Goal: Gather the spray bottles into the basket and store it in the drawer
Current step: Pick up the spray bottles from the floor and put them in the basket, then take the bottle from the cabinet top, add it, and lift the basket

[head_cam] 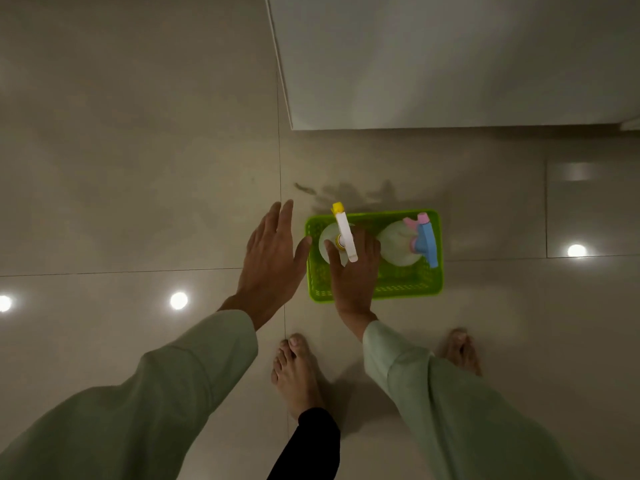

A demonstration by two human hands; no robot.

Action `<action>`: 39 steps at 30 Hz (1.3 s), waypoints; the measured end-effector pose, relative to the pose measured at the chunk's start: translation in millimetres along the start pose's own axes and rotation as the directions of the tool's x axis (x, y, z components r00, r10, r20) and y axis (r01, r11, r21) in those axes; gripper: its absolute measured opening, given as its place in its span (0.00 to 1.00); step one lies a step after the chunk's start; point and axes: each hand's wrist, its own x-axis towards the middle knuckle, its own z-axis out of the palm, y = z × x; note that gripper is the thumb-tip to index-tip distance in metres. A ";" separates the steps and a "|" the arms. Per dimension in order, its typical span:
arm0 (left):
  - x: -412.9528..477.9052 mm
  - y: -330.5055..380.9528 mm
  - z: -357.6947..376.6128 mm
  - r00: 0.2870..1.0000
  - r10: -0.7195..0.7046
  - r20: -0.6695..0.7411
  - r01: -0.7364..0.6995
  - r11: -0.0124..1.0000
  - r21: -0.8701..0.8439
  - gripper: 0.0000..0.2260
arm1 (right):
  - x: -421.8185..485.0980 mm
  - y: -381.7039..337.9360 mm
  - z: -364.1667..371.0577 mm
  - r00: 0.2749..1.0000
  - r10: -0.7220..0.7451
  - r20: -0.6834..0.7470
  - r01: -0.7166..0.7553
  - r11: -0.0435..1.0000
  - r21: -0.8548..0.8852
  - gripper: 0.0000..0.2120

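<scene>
A bright green plastic basket (408,289) stands on the tiled floor in front of me. Two spray bottles stand upright in it. The left one (344,232) has a white trigger head with a yellow nozzle. My right hand (353,271) is wrapped around that bottle's neck from the near side. The right bottle (401,244) has a blue and pink trigger head. Just left of the basket hovers my left hand (272,258), flat with fingers apart, its thumb close to the basket's left rim and holding nothing.
A white cabinet front (450,64) rises at the upper right, its bottom edge just beyond the basket. Beige glossy floor tiles (138,168) stretch to the left, with ceiling-light reflections. My bare feet (298,372) stand just behind the basket.
</scene>
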 end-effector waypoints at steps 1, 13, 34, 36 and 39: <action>0.2 -0.2 1.3 1.000 0.002 0.003 -0.002 1.000 0.000 0.29 | -0.5 1.0 0.8 1.000 0.016 0.006 -0.016 1.000 -0.015 0.14; -41.6 73.5 -48.0 0.997 0.062 -0.041 -0.063 0.998 -0.012 0.28 | -2.3 -33.7 -103.6 0.914 0.154 0.375 -0.165 0.986 -0.003 0.39; -78.1 306.7 -294.6 0.936 0.296 -0.193 -0.292 0.955 0.047 0.26 | 147.2 -291.7 -386.6 1.000 0.003 0.007 -0.005 0.961 0.276 0.26; -53.2 332.4 -310.1 0.932 0.295 -0.211 -0.290 0.956 0.052 0.26 | 188.8 -300.3 -401.1 1.000 -0.009 0.017 0.004 0.965 0.263 0.27; -11.6 366.0 -322.0 0.925 0.294 -0.240 -0.291 0.955 0.051 0.26 | 259.1 -300.6 -417.2 0.998 -0.053 0.020 0.049 0.982 0.181 0.29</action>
